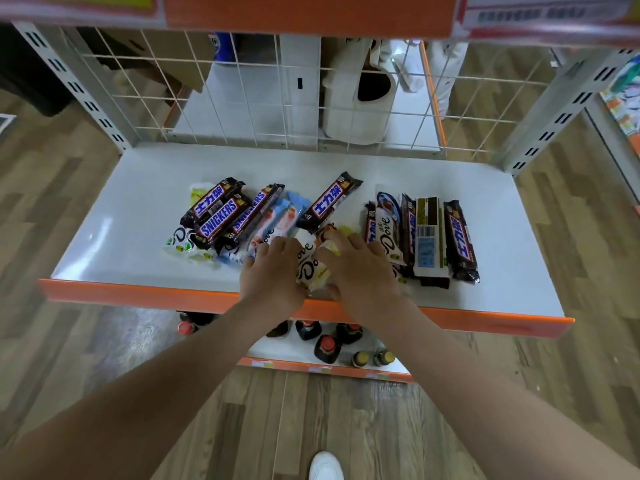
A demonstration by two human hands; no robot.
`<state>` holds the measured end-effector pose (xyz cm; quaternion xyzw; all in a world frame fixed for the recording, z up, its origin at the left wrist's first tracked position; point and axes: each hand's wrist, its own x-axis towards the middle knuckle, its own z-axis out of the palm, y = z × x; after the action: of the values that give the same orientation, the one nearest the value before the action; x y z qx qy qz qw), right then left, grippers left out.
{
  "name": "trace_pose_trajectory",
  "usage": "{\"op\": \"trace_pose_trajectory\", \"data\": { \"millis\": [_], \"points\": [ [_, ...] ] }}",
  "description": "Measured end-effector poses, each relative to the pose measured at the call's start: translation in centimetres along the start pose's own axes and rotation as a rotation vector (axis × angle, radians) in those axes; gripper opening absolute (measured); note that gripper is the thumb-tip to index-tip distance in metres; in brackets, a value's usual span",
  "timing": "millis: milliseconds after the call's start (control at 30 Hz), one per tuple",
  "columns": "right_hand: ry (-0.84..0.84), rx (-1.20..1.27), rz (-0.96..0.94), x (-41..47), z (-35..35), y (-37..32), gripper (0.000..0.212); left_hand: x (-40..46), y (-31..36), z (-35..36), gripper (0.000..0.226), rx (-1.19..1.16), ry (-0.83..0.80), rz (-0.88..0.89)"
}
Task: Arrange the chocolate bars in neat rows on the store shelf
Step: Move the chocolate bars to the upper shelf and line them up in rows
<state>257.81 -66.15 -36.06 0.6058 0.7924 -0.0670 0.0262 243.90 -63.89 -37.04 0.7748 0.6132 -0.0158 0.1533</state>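
Only the head view here, so: both hands are down at the front of the white shelf, just behind its orange front lip. The left hand and right hand sit either side of a white Dove bar near the front edge, touching it, with the fingers curled down around its sides, so it looks like both are gripping or squaring up that one bar, though the right one hides a lot of it. The chocolate bars are all mid-shelf: a messy heap of Snickers bars and pale Dove packs on the left, one Snickers bar lying slanted in the middle, and a tidier row standing side by side on the right. My guess on handling: these are light, fairly stiff bars in slick crinkly wrappers, so they'll slide easily on that smooth shelf but also skate off each other when stacked. I'd take each by its long edges, not the flimsy crimped ends. Bottles sit on the lower shelf below.
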Motion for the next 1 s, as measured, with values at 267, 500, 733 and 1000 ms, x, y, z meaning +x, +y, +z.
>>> {"op": "trace_pose_trajectory", "data": {
  "millis": [267, 500, 733, 1000],
  "points": [
    [0.063, 0.025, -0.015, 1.2, 0.3, 0.6, 0.059, 0.7, -0.2, -0.2, 0.053, 0.057, -0.018, -0.039],
    [-0.012, -0.012, -0.081, 2.2, -0.1, 2.3, 0.053, 0.8, -0.3, -0.2, 0.048, 0.062, -0.005, 0.003],
    [0.014, -0.057, -0.118, 2.3, -0.1, 2.9, 0.054, 0.8, -1.4, -0.1, 0.043, 0.058, 0.029, 0.062],
    [0.148, -0.122, -0.162, 3.0, 1.2, 3.3, 0.059, 1.3, -1.6, -0.3, 0.046, 0.05, 0.05, 0.056]
  ]
}}
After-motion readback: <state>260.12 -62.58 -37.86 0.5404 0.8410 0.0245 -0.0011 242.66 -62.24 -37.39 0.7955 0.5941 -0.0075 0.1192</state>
